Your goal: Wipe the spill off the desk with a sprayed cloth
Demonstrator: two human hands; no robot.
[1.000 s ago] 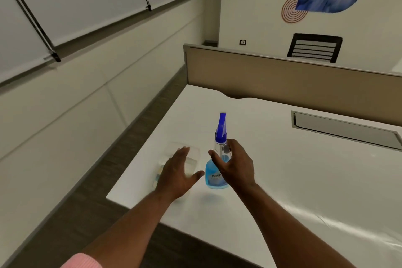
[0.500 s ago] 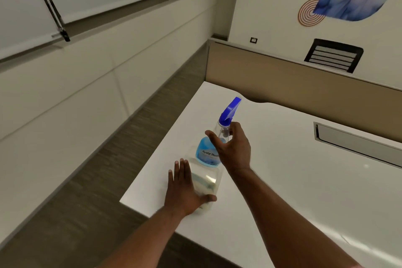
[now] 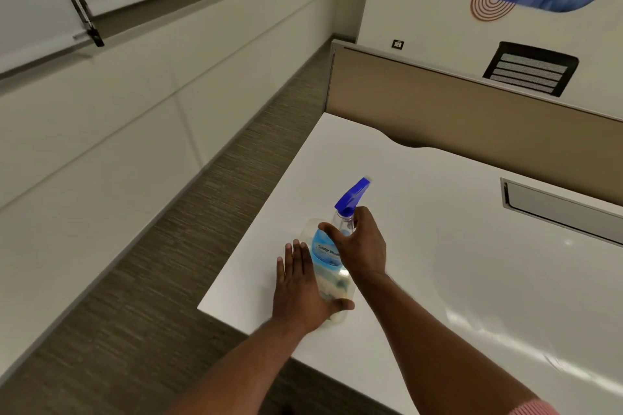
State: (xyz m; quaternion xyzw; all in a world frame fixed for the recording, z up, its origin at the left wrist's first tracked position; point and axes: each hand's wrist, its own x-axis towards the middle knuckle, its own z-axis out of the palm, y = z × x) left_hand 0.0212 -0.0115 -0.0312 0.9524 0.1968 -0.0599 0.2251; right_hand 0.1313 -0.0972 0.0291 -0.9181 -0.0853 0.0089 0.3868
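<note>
A clear spray bottle with blue liquid and a blue trigger head hangs tilted just above the white desk, its nozzle pointing up and right. My right hand is shut around its neck. Below it, near the desk's front left corner, stands a clear plastic container with pale, cloth-like contents. My left hand lies over the container's left side, fingers straight and thumb hooked round its near end. Shiny streaks mark the desk to the right; I cannot tell whether they are wet.
The desk's left edge drops to a carpeted floor strip beside a white wall. A tan partition closes the far side, with a black chair back behind it. A grey cable slot is set into the desk at right.
My right hand has lifted and tilted the spray bottle and brought it over the container. My left hand has gone from hovering open to resting on the container.
</note>
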